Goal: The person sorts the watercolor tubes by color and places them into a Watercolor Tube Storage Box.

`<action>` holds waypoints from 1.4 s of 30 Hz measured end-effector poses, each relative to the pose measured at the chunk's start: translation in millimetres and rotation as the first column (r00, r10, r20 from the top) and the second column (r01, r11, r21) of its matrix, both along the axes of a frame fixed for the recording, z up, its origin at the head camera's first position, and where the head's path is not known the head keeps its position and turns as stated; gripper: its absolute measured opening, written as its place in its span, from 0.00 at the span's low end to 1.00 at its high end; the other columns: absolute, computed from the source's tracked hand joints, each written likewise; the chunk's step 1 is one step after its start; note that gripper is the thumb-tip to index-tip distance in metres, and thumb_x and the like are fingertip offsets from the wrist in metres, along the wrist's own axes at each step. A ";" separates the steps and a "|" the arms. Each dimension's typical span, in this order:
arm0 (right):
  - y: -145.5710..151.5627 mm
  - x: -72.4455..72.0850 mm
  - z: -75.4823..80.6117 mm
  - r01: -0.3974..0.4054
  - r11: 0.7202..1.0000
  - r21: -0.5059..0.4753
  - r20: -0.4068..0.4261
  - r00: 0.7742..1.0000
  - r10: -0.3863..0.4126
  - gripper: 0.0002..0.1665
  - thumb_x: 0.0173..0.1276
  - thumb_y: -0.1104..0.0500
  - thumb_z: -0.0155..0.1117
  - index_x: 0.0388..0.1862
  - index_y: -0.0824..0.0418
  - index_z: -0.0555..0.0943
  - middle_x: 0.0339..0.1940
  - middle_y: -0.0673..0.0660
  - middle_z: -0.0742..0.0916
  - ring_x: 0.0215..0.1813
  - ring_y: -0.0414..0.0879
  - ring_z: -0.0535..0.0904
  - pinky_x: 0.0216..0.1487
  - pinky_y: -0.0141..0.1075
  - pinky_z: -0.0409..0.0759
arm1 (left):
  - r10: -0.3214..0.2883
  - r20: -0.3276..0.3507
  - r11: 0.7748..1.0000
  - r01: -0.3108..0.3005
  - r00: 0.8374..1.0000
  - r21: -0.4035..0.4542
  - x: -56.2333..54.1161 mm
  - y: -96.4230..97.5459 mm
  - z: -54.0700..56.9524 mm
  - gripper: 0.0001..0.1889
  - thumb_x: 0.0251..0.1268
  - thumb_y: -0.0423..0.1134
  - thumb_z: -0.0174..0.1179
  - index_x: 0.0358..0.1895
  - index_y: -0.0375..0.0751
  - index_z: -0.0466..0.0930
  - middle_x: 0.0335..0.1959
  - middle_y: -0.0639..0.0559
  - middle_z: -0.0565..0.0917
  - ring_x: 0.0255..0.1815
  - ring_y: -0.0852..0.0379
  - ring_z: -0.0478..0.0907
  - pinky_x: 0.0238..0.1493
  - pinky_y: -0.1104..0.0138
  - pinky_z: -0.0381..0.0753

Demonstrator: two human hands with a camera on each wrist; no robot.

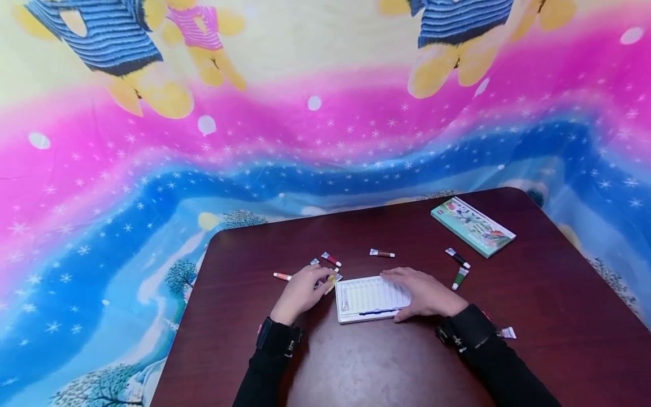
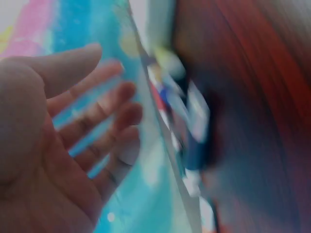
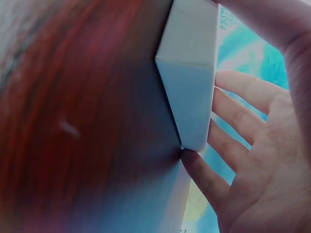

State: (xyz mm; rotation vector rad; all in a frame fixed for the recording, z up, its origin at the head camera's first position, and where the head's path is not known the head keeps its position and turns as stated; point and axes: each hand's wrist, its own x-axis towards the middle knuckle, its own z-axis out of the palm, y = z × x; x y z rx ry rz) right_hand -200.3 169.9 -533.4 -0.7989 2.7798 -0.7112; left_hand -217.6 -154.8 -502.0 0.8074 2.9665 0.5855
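Observation:
A white slotted plastic tray (image 1: pixel 363 299) lies on the table with a thin blue paintbrush (image 1: pixel 378 311) along its near side. My right hand (image 1: pixel 424 293) holds the tray's right end, thumb at the near edge and fingers toward the far edge. In the right wrist view, fingertips touch the pale side of the tray (image 3: pixel 187 97). Left of the tray, my left hand (image 1: pixel 304 288) hovers by several small paint tubes, among them a yellow paint tube (image 1: pixel 330 284). Its fingers are loosely bent with nothing between them in the left wrist view, where the nearby tubes (image 2: pixel 197 121) are blurred.
Around lie an orange tube (image 1: pixel 282 276), a red tube (image 1: pixel 331 259), a brown tube (image 1: pixel 382 253), a black tube (image 1: pixel 458 258) and a green tube (image 1: pixel 460 278). A pale tube (image 1: pixel 507 333) is beside my right wrist. A flat green box (image 1: pixel 473 227) sits at the back right.

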 end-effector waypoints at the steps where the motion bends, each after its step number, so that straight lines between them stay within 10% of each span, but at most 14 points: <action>1: 0.3 0.3 0.2 -0.001 1.000 0.002 -0.004 1.000 0.001 0.61 0.47 0.36 0.86 0.78 0.54 0.71 0.74 0.58 0.77 0.70 0.56 0.74 0.65 0.57 0.77 | -0.007 -0.027 1.000 0.007 1.000 -0.017 -1.8 -1.2 -1.3 0.15 0.70 0.42 0.68 0.57 0.47 0.88 0.44 0.51 0.88 0.47 0.51 0.83 0.49 0.56 0.83; 14: -0.7 0.4 0.4 0.000 1.000 0.003 0.001 1.000 0.000 0.61 0.47 0.37 0.86 0.78 0.55 0.71 0.74 0.58 0.77 0.70 0.56 0.73 0.66 0.58 0.77 | 0.088 -0.193 0.973 -0.127 0.977 -0.195 -4.7 3.4 -20.4 0.08 0.62 0.36 0.72 0.43 0.50 0.90 0.40 0.53 0.89 0.39 0.53 0.86 0.37 0.57 0.85; 23: -2.5 1.5 1.3 0.002 1.000 -0.001 0.015 1.000 -0.002 0.61 0.47 0.37 0.86 0.78 0.55 0.72 0.74 0.57 0.77 0.70 0.56 0.73 0.66 0.57 0.76 | 0.135 -0.181 0.952 -0.179 0.974 -0.250 -0.5 7.6 -21.4 0.10 0.62 0.46 0.75 0.42 0.49 0.86 0.40 0.54 0.86 0.39 0.55 0.84 0.36 0.60 0.84; 34: -1.4 0.8 1.8 0.004 1.000 -0.005 0.004 1.000 -0.004 0.61 0.47 0.38 0.87 0.78 0.55 0.72 0.74 0.58 0.77 0.71 0.57 0.73 0.66 0.59 0.76 | 0.148 -0.263 0.945 -0.215 0.953 -0.247 -1.9 7.4 -18.9 0.07 0.64 0.39 0.73 0.42 0.44 0.88 0.35 0.51 0.87 0.35 0.54 0.84 0.33 0.62 0.84; 42: -0.9 0.1 1.1 0.002 1.000 -0.001 0.015 1.000 -0.002 0.61 0.48 0.37 0.86 0.78 0.54 0.71 0.74 0.57 0.77 0.71 0.56 0.73 0.67 0.58 0.75 | 0.200 -0.119 0.979 -0.204 0.972 -0.016 -3.8 1.2 -7.7 0.08 0.76 0.37 0.62 0.52 0.43 0.84 0.42 0.50 0.87 0.41 0.53 0.85 0.38 0.58 0.83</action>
